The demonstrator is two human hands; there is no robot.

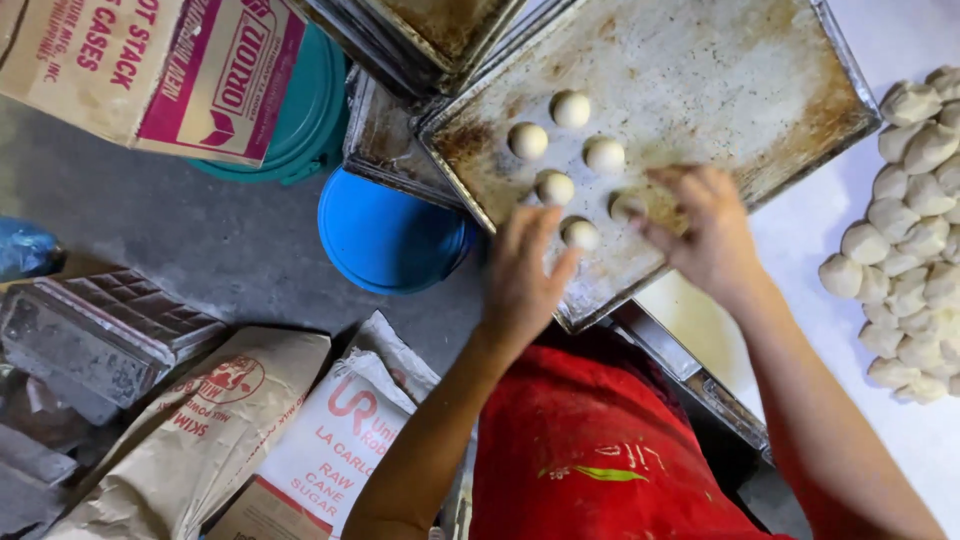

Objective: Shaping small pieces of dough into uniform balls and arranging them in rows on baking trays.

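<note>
The right hand [705, 225] covers most of one dough ball [626, 207] on the baking tray [700, 70], whose top is cut off by the frame edge. The pile of dough pieces [915, 240] runs past the right edge. Stacked trays [430, 35] hide one another.

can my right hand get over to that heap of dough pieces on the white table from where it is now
Probably yes. The right hand is at the baking tray, and the heap of dough pieces lies just beyond the tray's edge on that side, with nothing in between.
</note>
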